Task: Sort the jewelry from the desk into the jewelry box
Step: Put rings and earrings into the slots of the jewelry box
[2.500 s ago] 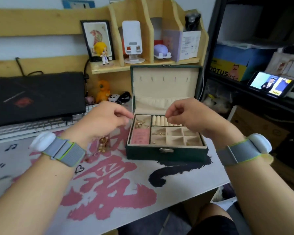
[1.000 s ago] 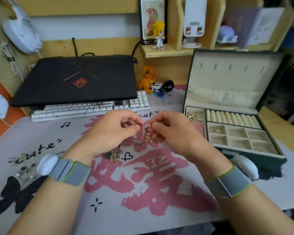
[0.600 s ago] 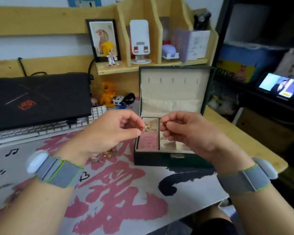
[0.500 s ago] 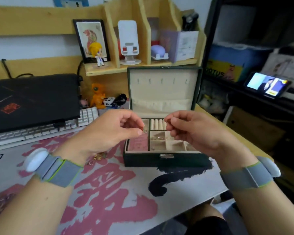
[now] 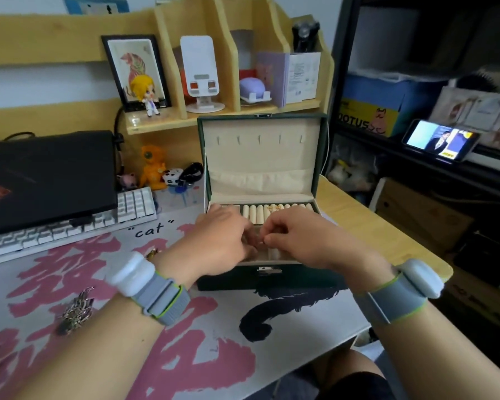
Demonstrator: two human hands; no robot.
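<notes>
Both hands, left [image 5: 220, 243] and right [image 5: 298, 241], hover low over the open jewelry box [image 5: 260, 180], fingers curled to pinch 1 tiny piece between them, likely seating it inside, while a jewelry cluster [image 5: 77, 308] waits on the counter [image 5: 387, 235].

- The single head-worn camera is looking forward and down, close over the desk [image 5: 367, 226].
- It is facing the shelving [image 5: 70, 33] behind the desk.
</notes>
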